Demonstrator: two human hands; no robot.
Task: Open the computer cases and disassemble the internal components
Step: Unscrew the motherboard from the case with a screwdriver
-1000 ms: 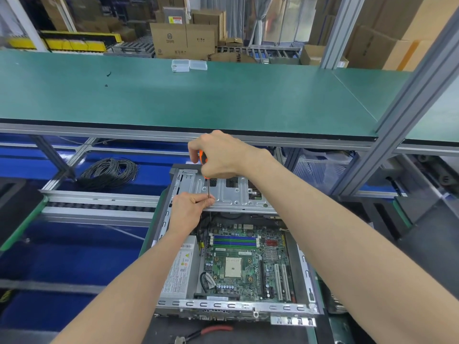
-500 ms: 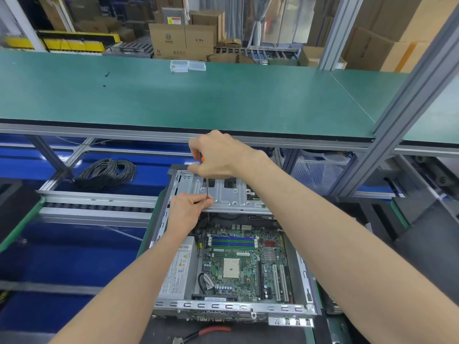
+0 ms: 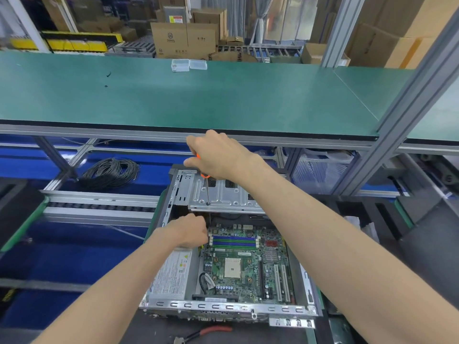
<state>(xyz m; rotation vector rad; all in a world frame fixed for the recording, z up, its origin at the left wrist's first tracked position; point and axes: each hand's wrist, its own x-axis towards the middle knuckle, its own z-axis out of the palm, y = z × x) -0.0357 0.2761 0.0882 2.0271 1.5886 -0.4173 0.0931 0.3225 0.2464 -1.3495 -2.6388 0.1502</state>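
Right hand drives a screwdriver into the drive cage of the open computer case.

Case lies lid-off on the dark lower work surface, below the green bench. Right hand's fingers are wrapped round the orange handle; shaft is near upright, tip on the near edge of the silver cage at the far end of the case. Left hand sits lower, over the gap between cage and motherboard, knuckles curled; cannot tell if it holds anything. Power supply sits left of the board, RAM sticks just right of the left hand. Red-handled pliers lie in front of the case. Black cable coil sits off left, two clear plastic boxes on the bench's far edge.
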